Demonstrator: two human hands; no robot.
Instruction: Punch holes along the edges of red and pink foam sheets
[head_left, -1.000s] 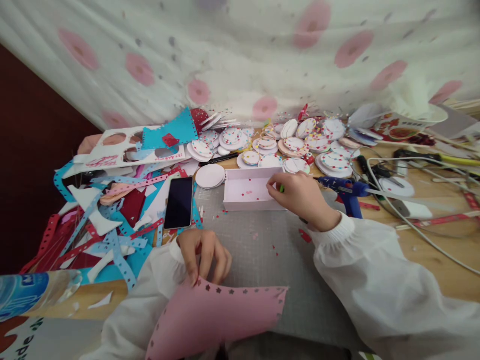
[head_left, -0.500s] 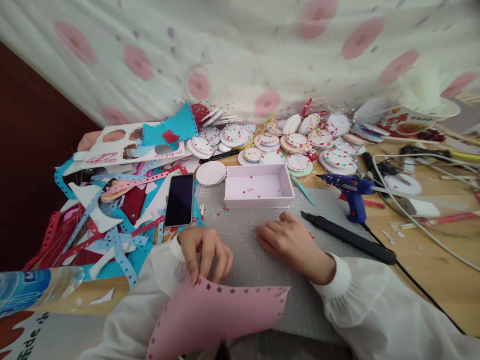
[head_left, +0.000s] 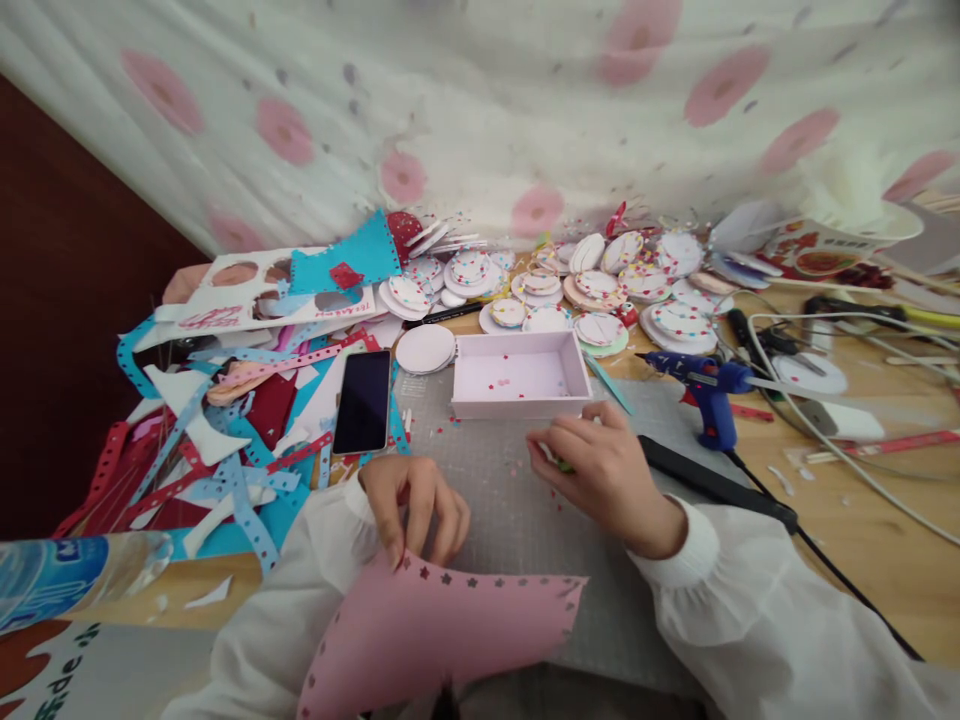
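My left hand (head_left: 416,505) pinches the top edge of a pink sheet (head_left: 442,630) that has small flower-shaped holes punched along its borders. Over the grey cutting mat (head_left: 495,500), my right hand (head_left: 592,470) is curled, with a bit of something green showing between its fingers; most of it is hidden. Beyond both hands stands a shallow white box (head_left: 521,407) with a few tiny red and pink pieces inside. More tiny red pieces lie scattered on the mat near the box and below my right hand.
A black phone (head_left: 363,402) and coloured paper scraps (head_left: 225,440) lie left. Decorated paper discs (head_left: 540,285) line the back. On the right are a blue glue gun (head_left: 709,385), a black cutter-like tool (head_left: 720,485) and cables. A plastic bottle (head_left: 67,575) lies far left.
My right hand has lifted slightly off the mat and its fingers have curled, with something green now in them. My left hand keeps its hold on the pink sheet.
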